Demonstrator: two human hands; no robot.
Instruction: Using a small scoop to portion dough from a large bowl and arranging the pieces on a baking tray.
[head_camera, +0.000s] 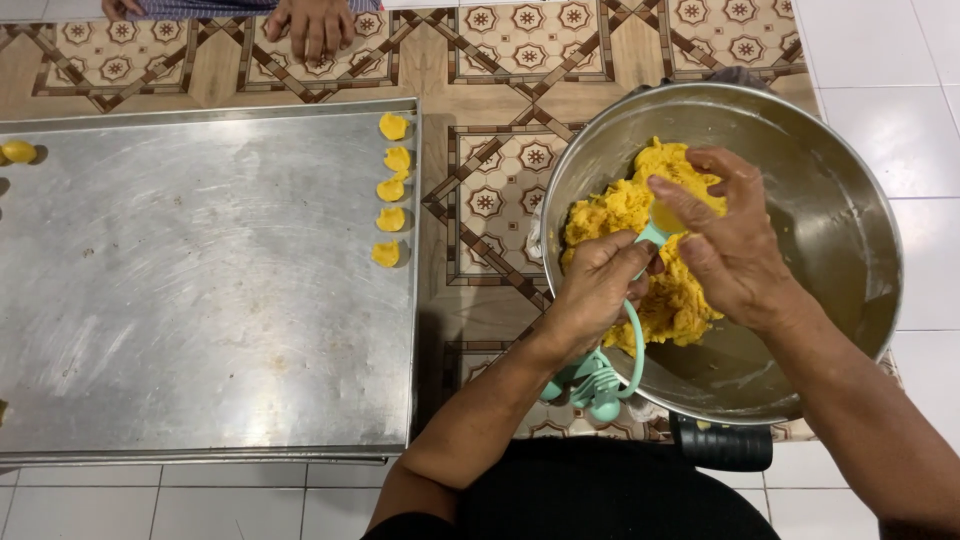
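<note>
Big stuff first: a steel baking tray sits on a patterned mat, taking up most of the left side. It's mostly bare, with a column of five small yellow dough pieces down its right edge and one more piece at the far left. To the right of it is a large metal bowl, tipped toward the person, with a lumpy mass of yellow dough piled on its left side.

Both hands are over that dough. The left hand is curled tight around a mint-green measuring spoon, handle running up and right from the fist, with the rest of the spoon set dangling on a ring below the wrist. The right hand comes in from the right, fingers bent and loosely open, thumb and fingertips pressing at the dough in the spoon's cup. So the spoon sits right between the two hands, touching both.

Someone else's hand rests flat on the mat at the top.
</note>
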